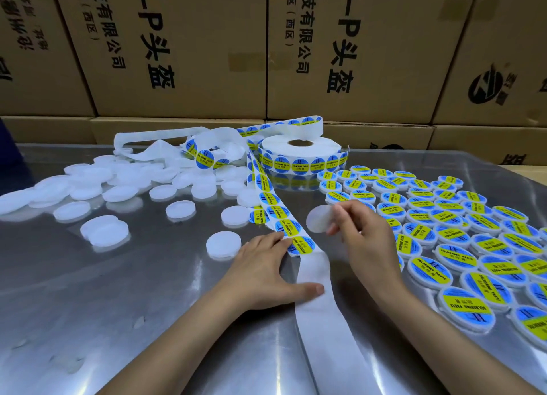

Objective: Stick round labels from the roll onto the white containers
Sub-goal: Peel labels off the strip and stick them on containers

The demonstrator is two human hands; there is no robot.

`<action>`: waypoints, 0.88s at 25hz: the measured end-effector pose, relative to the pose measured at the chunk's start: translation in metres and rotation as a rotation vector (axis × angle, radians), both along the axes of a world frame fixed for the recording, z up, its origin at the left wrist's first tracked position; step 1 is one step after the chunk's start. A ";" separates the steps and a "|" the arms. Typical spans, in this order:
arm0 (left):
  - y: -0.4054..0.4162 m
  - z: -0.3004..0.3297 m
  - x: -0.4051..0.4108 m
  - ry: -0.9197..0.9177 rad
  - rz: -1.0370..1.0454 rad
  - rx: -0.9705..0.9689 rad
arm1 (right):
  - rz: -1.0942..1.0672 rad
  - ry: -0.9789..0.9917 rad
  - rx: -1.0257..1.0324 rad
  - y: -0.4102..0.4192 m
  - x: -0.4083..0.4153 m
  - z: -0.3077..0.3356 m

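Fingers (340,214) of the right hand (359,240) pinch a round label (318,218) by its edge, its pale back toward the camera, lifted clear of the tabletop (148,291), likely just peeled. The left hand (260,270) lies flat, fingers spread, thumb pressing the bare backing strip (313,279) and fingertips at the next label, apparently to keep the strip from lifting. The strip's long axis runs from the near edge away to the roll (302,154). An unlabelled white container (223,244) waits just left of that hand; labelled containers (444,261) crowd the right side.
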State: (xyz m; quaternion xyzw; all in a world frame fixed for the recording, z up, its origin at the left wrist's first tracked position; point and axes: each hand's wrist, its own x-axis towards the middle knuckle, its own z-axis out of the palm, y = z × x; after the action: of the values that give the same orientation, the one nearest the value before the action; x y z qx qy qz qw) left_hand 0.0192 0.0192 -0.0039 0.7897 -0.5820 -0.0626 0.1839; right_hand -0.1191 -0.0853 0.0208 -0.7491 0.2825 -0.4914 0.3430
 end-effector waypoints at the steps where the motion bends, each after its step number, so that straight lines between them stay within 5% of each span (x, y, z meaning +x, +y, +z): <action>1: 0.000 0.000 -0.001 -0.006 0.003 0.002 | 0.011 -0.023 0.012 0.001 0.000 0.001; 7: 0.006 0.013 -0.004 0.059 0.000 -0.133 | 0.129 -0.065 0.094 0.009 0.002 0.003; 10: 0.010 0.022 0.005 -0.228 0.155 -0.175 | 0.185 -0.029 0.103 0.010 0.003 0.003; 13: 0.016 0.023 0.018 -0.484 0.423 -0.003 | 0.175 0.006 0.182 0.007 0.002 0.001; 17: 0.019 0.022 0.025 -0.368 0.548 0.098 | 0.182 -0.033 0.289 0.005 0.001 0.001; 22: 0.015 0.023 0.023 -0.108 0.315 -0.249 | 0.239 -0.079 0.333 0.010 0.003 0.005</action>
State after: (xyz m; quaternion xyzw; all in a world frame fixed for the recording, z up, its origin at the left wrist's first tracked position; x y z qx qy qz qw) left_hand 0.0421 0.0341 0.0188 0.8443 -0.4634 0.0818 0.2562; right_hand -0.1158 -0.0754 0.0260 -0.6905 0.2553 -0.4226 0.5286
